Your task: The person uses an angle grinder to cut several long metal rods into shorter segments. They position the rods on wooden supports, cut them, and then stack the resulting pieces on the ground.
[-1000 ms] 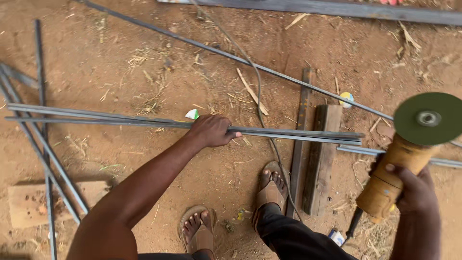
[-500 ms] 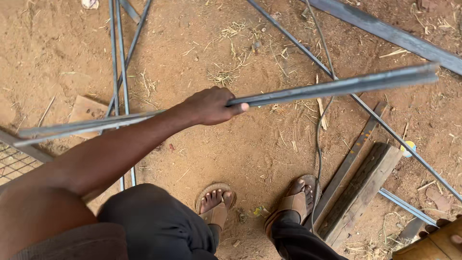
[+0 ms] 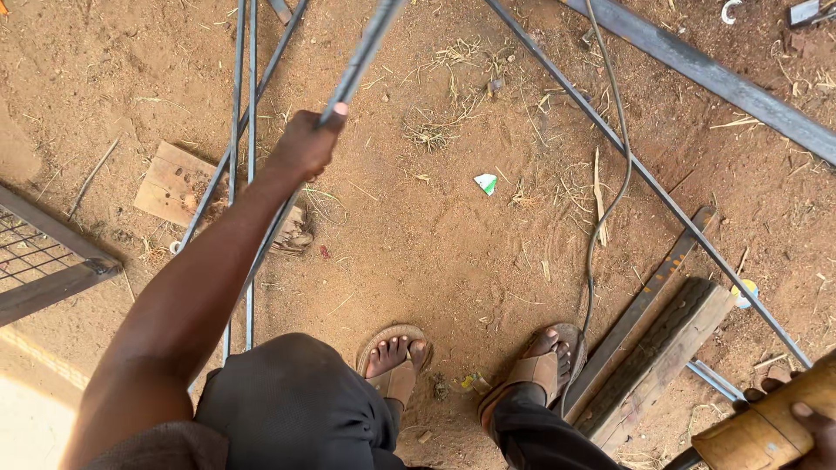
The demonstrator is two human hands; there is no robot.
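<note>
Our left hand [image 3: 305, 144] is closed tight around a long grey metal bar [image 3: 370, 39]. The fingers wrap all the way round it, and the bar runs up and away past our fingertips to the top edge. Under our knuckles, more thin grey metal rods [image 3: 244, 87] lie on the brown dirt ground [image 3: 418, 252]. A flat piece of wood [image 3: 170, 184] sits just to the left of the fingers. Our right hand [image 3: 805, 418] is low in the corner. Its fingers curl over the yellow-brown handle of a power tool [image 3: 762, 431]. A dark wooden plank [image 3: 662, 357] lies near that hand.
</note>
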